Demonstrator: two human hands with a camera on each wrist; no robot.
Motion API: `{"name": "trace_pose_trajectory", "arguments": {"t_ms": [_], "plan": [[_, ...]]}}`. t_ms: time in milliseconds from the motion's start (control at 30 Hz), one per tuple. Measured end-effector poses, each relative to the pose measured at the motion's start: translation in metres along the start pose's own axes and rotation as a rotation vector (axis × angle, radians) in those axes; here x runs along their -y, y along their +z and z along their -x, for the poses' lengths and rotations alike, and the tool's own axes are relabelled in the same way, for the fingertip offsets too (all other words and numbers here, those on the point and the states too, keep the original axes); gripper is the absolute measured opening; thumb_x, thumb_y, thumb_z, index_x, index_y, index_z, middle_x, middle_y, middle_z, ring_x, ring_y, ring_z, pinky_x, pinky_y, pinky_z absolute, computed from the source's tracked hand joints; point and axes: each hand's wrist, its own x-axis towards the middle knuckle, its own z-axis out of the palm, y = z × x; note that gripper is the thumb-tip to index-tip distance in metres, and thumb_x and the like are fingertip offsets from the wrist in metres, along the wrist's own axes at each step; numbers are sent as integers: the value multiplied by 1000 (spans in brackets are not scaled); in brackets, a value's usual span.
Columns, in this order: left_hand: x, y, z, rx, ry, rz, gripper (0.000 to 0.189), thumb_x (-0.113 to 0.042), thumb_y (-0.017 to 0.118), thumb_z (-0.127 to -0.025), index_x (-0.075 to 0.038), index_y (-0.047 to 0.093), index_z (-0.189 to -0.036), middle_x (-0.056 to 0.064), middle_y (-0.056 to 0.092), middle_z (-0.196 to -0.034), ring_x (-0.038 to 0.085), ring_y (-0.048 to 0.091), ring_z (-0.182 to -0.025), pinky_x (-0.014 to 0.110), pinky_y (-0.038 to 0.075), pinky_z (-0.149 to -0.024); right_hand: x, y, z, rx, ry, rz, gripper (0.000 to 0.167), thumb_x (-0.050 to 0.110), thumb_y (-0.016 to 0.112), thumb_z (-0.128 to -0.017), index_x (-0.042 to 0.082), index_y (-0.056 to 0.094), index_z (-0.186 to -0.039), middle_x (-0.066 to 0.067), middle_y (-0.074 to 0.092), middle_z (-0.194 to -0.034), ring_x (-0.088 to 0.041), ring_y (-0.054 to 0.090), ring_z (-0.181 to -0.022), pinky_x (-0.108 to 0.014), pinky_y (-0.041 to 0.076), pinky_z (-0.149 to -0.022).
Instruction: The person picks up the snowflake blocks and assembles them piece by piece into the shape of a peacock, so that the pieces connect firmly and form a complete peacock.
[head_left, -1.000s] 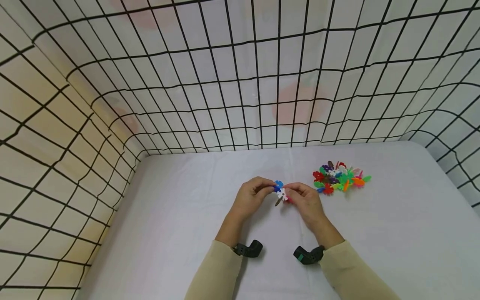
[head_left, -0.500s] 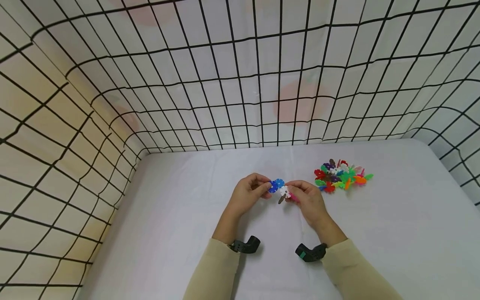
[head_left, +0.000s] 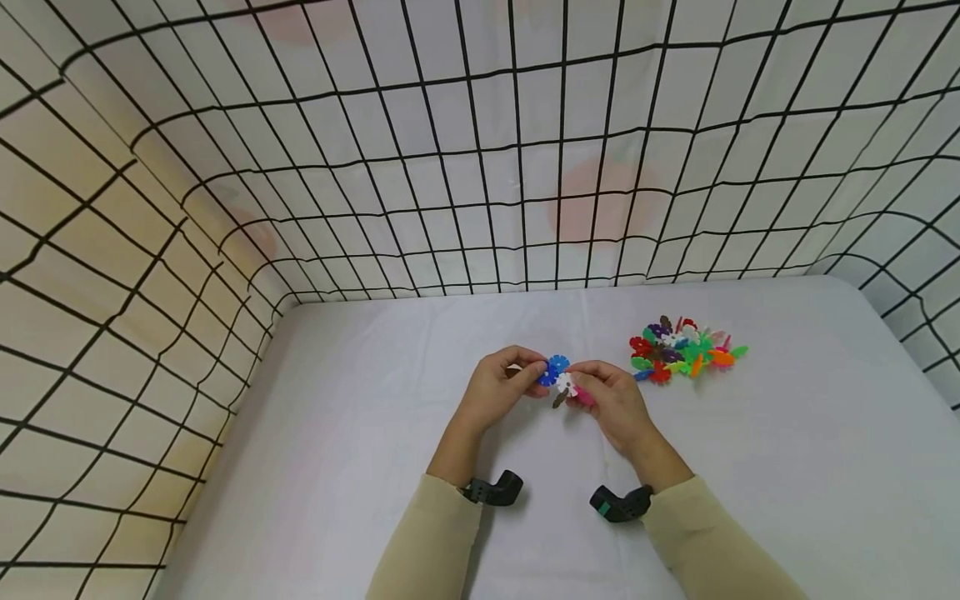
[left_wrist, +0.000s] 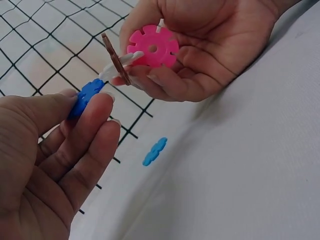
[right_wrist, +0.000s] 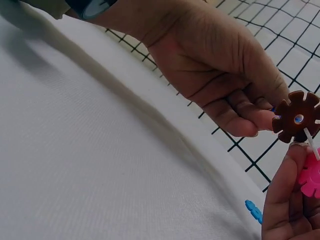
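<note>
My left hand (head_left: 500, 385) pinches a dark blue notched plastic disc (left_wrist: 86, 98) between thumb and fingers. In my right hand (head_left: 611, 404) is a small joined piece: a white disc (head_left: 566, 383), a brown disc (right_wrist: 298, 117) and a pink disc (left_wrist: 153, 47) set at angles to each other. The blue disc's edge is right by the white disc; whether they are slotted together cannot be made out. A light blue disc (left_wrist: 155, 151) appears to lie on the cloth just beyond the hands. Fingertips partly hide the white disc.
A loose pile of many-coloured notched discs (head_left: 682, 350) lies on the white cloth (head_left: 360, 433) to the right of the hands. Black wire mesh (head_left: 480, 167) stands along the back and sides. Each wrist wears a black camera (head_left: 495, 488).
Half a second ago the dark blue disc and the white disc were a little apart; now they are close together. The right hand has shifted slightly left, while the pile has stayed put.
</note>
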Motion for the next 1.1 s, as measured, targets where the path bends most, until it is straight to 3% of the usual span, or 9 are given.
{"name": "trace_pose_trajectory", "arguments": {"t_ms": [267, 433, 633, 867, 1100], "plan": [[-3, 1, 1, -6, 17, -4, 17, -18, 68, -99, -6, 72, -110, 13, 72, -103, 15, 76, -76, 29, 63, -78, 2, -1, 0, 32, 7, -19, 13, 16, 58, -104, 9, 69, -109, 6, 70, -104, -11, 69, -88, -23, 61, -80], [-4, 3, 1, 11, 59, -41, 17, -16, 68, -99, -7, 74, -111, 13, 74, -108, 23, 77, -82, 28, 62, -81, 3, -2, 0, 54, 6, -29, 12, 15, 58, -104, 15, 71, -103, 7, 71, -103, -10, 69, -88, -23, 61, -79], [-3, 3, 2, 30, 99, -61, 16, -9, 72, -95, -7, 77, -110, 12, 73, -112, 21, 77, -89, 27, 62, -82, 2, -2, 0, 69, -12, -32, 10, 14, 61, -103, 11, 70, -106, 7, 72, -101, -9, 69, -91, -23, 61, -80], [-2, 4, 2, 42, 141, -32, 16, -4, 70, -94, 0, 76, -109, 17, 73, -109, 29, 77, -94, 28, 62, -81, 2, 0, 2, 51, -39, -27, 14, 13, 60, -103, 4, 68, -110, 6, 71, -101, -10, 68, -93, -22, 60, -80], [0, 4, 1, 4, 135, -12, 20, -8, 65, -99, 0, 73, -116, 19, 67, -117, 29, 76, -93, 28, 63, -81, 4, 1, 3, 23, 5, -36, 12, 13, 57, -104, 12, 69, -102, 5, 70, -100, -10, 67, -88, -21, 60, -78]]}}
